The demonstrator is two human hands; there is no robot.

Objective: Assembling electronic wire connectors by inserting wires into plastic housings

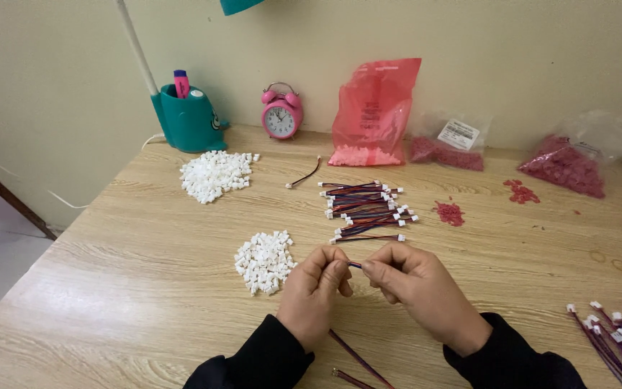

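Black-sleeved, the left hand point(316, 292) and right hand point(417, 288) are meeting above the wooden table point(124, 288), both pinching a thin red-blue wire point(354, 265) lying roughly left-to-right between their fingertips. Red bags point(374, 115) are holding pink pieces; a teal holder point(187, 119) is holding a marker

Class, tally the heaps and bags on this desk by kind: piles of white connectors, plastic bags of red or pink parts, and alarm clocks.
Piles of small white plastic connectors: 2
Plastic bags of red or pink parts: 3
Pink twin-bell alarm clock: 1
Total: 6
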